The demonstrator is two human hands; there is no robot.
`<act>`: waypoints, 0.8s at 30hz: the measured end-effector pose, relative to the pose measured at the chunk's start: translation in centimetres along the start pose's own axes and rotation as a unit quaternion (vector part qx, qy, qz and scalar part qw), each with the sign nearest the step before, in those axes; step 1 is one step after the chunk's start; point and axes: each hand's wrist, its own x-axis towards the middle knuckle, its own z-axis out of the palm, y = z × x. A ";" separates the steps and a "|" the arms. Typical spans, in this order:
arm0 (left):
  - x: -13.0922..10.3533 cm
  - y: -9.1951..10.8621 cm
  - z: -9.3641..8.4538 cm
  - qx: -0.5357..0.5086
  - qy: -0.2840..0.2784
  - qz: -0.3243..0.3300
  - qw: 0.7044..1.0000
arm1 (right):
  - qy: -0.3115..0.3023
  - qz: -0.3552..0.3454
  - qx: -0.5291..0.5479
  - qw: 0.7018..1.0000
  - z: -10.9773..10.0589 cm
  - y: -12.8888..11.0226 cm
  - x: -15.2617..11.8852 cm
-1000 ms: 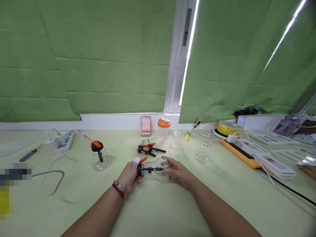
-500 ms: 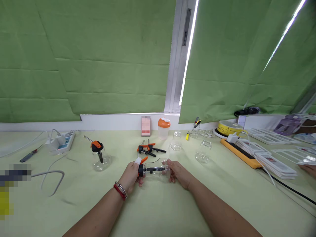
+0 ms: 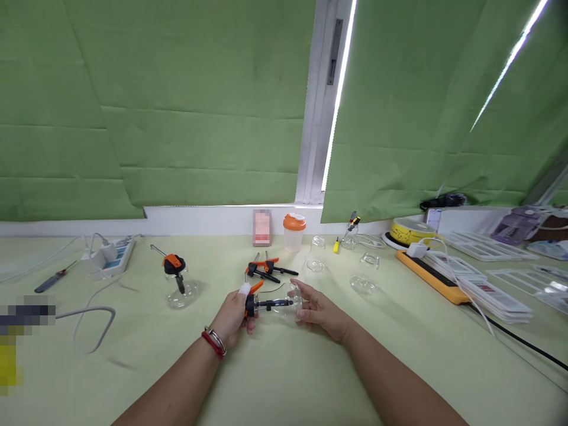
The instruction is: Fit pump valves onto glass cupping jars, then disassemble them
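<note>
A clear glass bottle (image 3: 279, 302) lies on its side in the air or just over the table, with a black stem inside it. My left hand (image 3: 234, 316) is closed round its black and orange cap (image 3: 250, 305) at the left end. At the round base on the right, my right hand (image 3: 320, 310) has its fingers curved against the glass. Beyond the bottle lie black and orange pourer tops (image 3: 266, 271). A second bottle with such a top (image 3: 181, 287) stands to the left.
Glass bottles without tops (image 3: 364, 275) stand at the right, near a yellow-handled tool (image 3: 336, 245). An orange-lidded cup (image 3: 294, 232) is at the back. An orange and black power strip (image 3: 432, 277) and stacked white frames (image 3: 492, 290) lie right; a screwdriver (image 3: 53, 280) lies left.
The bottle and my left hand have shifted slightly left. My right hand's fingers have spread a little on the glass base. The other person's hand at the right edge has left the view.
</note>
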 end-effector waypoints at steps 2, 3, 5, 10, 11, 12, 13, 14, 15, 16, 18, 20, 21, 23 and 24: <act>0.0 0.0 0.0 -0.002 0.002 0.002 1.000 | 0.013 0.015 0.003 1.000 -0.1 0.3 0.2; 0.0 0.0 0.0 -0.003 0.002 0.002 1.000 | 0.020 0.022 0.002 1.000 -0.1 0.5 0.4; -0.1 0.0 0.0 -0.003 0.003 0.003 1.000 | 0.026 0.030 -0.006 0.999 0.0 0.7 0.6; -0.2 0.1 0.1 -0.001 0.005 -0.002 1.000 | 0.016 0.019 -0.023 0.999 0.3 0.3 0.7; -0.2 0.1 0.2 -0.002 0.004 -0.002 1.000 | 0.014 0.019 -0.024 0.999 0.4 0.2 0.7; -0.2 0.1 0.2 -0.002 0.004 -0.002 1.000 | 0.013 0.019 -0.025 0.999 0.4 0.1 0.6; -0.2 0.2 0.2 -0.002 0.004 -0.003 1.000 | 0.013 0.020 -0.026 0.999 0.5 0.0 0.6; -0.3 0.2 0.3 -0.002 0.005 -0.003 1.000 | 0.014 0.022 -0.029 0.999 0.5 0.0 0.7; -0.2 0.2 0.3 -0.002 0.004 -0.003 1.000 | 0.017 0.023 -0.033 0.999 0.5 0.1 0.7; -0.2 0.1 0.3 -0.001 0.004 -0.004 1.000 | 0.021 0.026 -0.038 0.999 0.5 0.2 0.7; -0.2 0.1 0.2 0.000 0.001 -0.004 1.000 | 0.031 0.032 -0.051 0.998 0.4 0.6 0.9; -0.1 0.0 0.2 0.000 0.000 -0.004 1.000 | 0.040 0.036 -0.063 0.997 0.4 1.0 1.1; 0.0 0.0 0.2 -0.001 0.000 -0.004 1.000 | 0.043 0.036 -0.067 0.996 0.4 1.2 1.1; 0.0 0.0 0.1 -0.002 0.001 -0.003 1.000 | 0.046 0.034 -0.074 0.996 0.3 1.4 1.2; 0.0 0.0 0.1 -0.003 0.000 -0.002 1.000 | 0.046 0.031 -0.077 0.995 0.3 1.4 1.1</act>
